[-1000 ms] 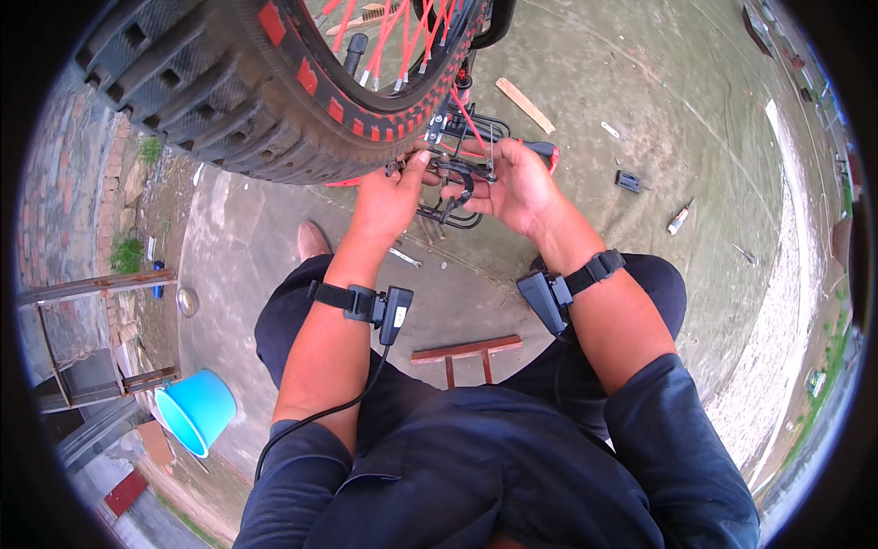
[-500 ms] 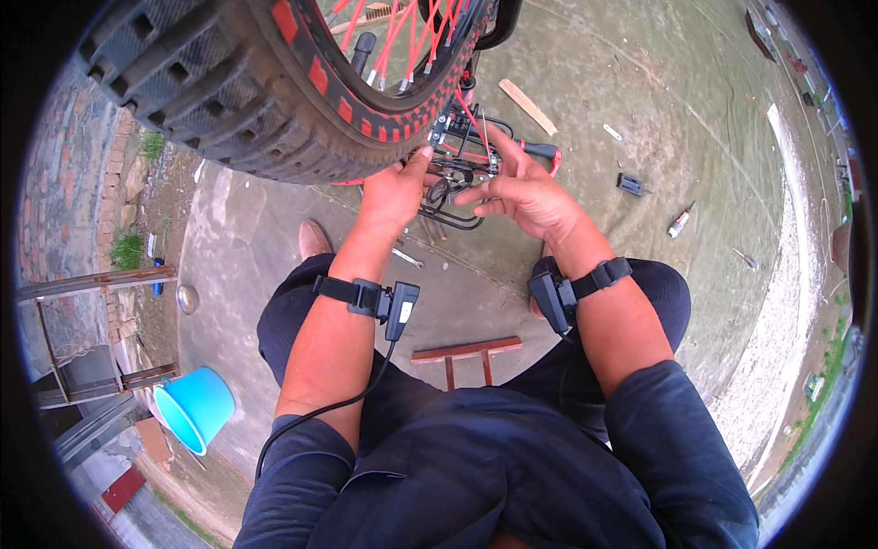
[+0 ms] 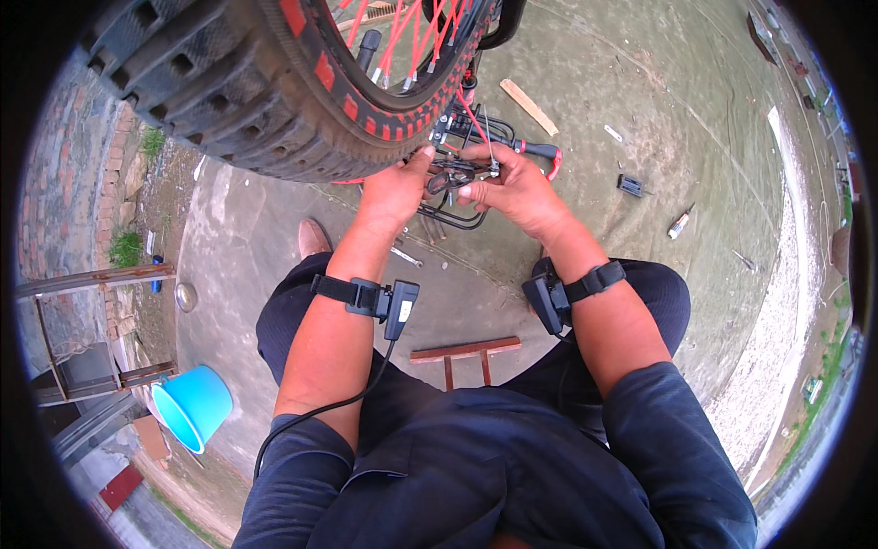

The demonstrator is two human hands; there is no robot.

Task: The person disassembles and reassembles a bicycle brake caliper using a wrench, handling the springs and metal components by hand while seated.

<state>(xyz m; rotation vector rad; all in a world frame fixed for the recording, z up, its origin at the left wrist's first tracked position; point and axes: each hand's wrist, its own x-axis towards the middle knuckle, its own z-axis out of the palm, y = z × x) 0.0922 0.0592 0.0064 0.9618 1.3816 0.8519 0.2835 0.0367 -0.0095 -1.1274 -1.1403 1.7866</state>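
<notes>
A bicycle wheel with a knobby black tyre [image 3: 265, 101] and red spokes stands in front of me. Just below the tyre is a black bicycle brake caliper [image 3: 448, 174] with thin cables and a small metal clamp [image 3: 495, 169]. My left hand [image 3: 395, 194] pinches the caliper's left side beside the tyre, some fingertips hidden. From the right, my right hand [image 3: 523, 194] closes on the caliper's other side, thumb and forefinger drawn together near the clamp. Beyond that hand, a black-and-red handlebar grip [image 3: 540, 151] shows close to the ground.
A wooden strip [image 3: 529, 107], a black block-shaped part [image 3: 630, 185] and a small bottle [image 3: 679, 224] lie on the ground to the right. A wrench [image 3: 407, 257] lies below my left hand. A blue bucket [image 3: 194, 409] stands left, and a wooden stool [image 3: 465, 350] shows between my legs.
My right hand has gone from loosely spread fingers to a pinch on the caliper. My left hand has hardly moved, and the tyre appears slightly shifted.
</notes>
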